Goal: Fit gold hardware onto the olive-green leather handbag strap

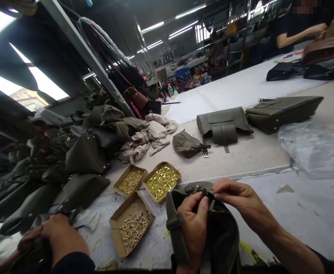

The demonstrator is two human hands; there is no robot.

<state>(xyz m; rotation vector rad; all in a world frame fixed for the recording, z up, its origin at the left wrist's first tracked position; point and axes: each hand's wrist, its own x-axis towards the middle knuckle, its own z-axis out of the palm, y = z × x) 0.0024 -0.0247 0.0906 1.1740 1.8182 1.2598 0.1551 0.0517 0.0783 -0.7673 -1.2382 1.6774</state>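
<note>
A dark olive bag (226, 232) is upright at the table's front edge, its mouth toward me. My left hand (194, 226) is closed on the bag's rim, thumb and forefinger pinching a small dark tab. Just right of it, my right hand (238, 198) has thumb and fingertips pinched together at the rim; what sits between them is too small to make out. A strap with a buckle (174, 220) hangs by my left wrist. Left of the bag are three cardboard trays of small metal fittings: a front one (116, 236), a back left one (118, 190) and a fuller one (150, 193).
Another person's hands (58, 232) work at lower left, beside a heap of olive bags (87, 156). Beyond the trays lie beige pieces (155, 131), a small pouch (185, 144), two olive bags (224, 120) (287, 110) and clear plastic (315, 148). A co-worker (295, 30) stands far right.
</note>
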